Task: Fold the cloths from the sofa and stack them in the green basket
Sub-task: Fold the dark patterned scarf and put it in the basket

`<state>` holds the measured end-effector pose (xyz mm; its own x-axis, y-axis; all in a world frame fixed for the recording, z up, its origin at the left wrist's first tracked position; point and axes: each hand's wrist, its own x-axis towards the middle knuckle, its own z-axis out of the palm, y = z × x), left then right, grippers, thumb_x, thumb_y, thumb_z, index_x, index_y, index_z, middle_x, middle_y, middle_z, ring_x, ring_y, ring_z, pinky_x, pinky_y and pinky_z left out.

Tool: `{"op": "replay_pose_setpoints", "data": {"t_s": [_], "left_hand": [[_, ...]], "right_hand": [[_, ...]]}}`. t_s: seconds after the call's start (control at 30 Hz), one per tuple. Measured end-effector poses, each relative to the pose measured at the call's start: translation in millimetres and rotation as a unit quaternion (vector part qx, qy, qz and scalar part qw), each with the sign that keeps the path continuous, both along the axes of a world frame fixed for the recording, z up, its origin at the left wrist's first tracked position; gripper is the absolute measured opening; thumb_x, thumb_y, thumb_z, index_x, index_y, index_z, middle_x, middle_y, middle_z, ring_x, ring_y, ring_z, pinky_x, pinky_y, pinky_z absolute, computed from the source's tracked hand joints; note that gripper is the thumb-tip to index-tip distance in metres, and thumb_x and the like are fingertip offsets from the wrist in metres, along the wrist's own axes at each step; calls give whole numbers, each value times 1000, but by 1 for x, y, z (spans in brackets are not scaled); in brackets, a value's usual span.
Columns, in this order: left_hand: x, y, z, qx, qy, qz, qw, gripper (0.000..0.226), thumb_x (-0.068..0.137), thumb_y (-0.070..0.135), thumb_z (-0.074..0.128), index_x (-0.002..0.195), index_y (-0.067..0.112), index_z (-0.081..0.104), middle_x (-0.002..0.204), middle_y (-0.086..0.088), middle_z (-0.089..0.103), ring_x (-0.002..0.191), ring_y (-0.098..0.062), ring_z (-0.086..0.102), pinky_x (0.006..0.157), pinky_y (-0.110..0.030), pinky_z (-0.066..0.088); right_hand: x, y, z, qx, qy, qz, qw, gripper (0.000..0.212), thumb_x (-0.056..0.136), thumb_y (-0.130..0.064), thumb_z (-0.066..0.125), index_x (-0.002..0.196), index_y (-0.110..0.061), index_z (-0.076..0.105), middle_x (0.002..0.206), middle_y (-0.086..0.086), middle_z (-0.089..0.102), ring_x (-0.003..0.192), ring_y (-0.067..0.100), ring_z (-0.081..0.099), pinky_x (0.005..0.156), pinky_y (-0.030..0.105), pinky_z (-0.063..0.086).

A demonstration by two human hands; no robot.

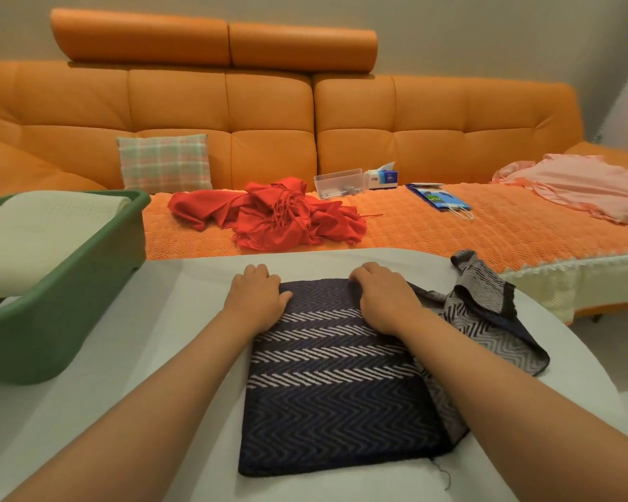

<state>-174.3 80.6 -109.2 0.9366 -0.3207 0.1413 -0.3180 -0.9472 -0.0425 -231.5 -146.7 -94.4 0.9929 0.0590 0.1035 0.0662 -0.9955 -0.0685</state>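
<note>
- An orange sofa (269,114) fills the far side of the view, from 10 o'clock round to 2 o'clock, with two raised headrests at 12 o'clock.
- An orange knitted cover (450,233) lies over the sofa seat.
- A white bench (160,356) with a rounded edge fills the near half, just in front of the seat.
- A green basket (69,320) stands on the bench at 9 o'clock, and a folded cream cloth (33,240) lies in it.
- A navy chevron cloth (334,393), with white zigzag bands, lies folded flat on the bench between the centre and 6 o'clock. A loose, crumpled part of it trails off towards 3 o'clock.
- A red fringed cloth (276,215) lies in a heap on the seat at 12 o'clock, beyond the hands.
- A pink cloth (577,190) lies spread on the seat at 2 o'clock.
- A plaid cushion (164,163) leans on the sofa back at 11 o'clock.
- The left hand (256,297) lies at the far left corner of the navy cloth, its grip closed there, fingers curled over the edge and thumb on top.
- The right hand (385,297) holds the far edge towards the right, its grip likewise curled onto the fabric.
- A clear plastic box (338,182), a tissue box (383,177) and a blue paper bag (439,199) sit on the seat at 1 o'clock.
</note>
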Motion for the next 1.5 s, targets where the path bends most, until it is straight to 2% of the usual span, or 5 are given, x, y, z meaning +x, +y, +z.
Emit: {"op": "replay_pose_setpoints", "data": {"t_s": [0.2,0.43,0.7,1.1,1.5], "left_hand": [[3,1,8,-72,27,25,997,39,98,40,53,125,12,55,126,-12,47,120,-30,41,96,-41,41],[-10,16,24,-369,101,79,920,30,86,1,46,113,12,37,90,-10,55,75,-24,53,59,-34,38],[2,89,22,-68,-57,29,996,64,93,-2,37,150,25,26,117,-13,41,73,-32,55,56,-37,35],[43,159,0,46,-169,62,983,29,82,3,53,107,17,60,110,-7,57,102,-29,55,83,-40,45],[-20,164,2,-45,185,103,976,63,103,56,18,158,32,-1,166,-2,-10,152,-21,-10,123,-42,-4]], "right_hand": [[16,7,0,-5,75,11,997,61,93,-21,45,153,-21,31,142,9,42,128,30,40,106,42,35],[26,26,1,66,45,12,997,21,85,-17,53,106,-16,50,108,6,47,106,27,45,84,39,41],[43,96,14,113,25,68,991,39,88,-21,51,127,-20,44,120,9,61,106,33,58,79,38,42],[108,180,-11,-60,-132,139,980,58,78,-12,60,135,-19,51,121,10,55,108,33,50,85,44,38],[53,170,-15,-9,121,147,982,65,103,-54,24,160,-27,6,167,8,-6,154,23,-7,124,41,0]]}}
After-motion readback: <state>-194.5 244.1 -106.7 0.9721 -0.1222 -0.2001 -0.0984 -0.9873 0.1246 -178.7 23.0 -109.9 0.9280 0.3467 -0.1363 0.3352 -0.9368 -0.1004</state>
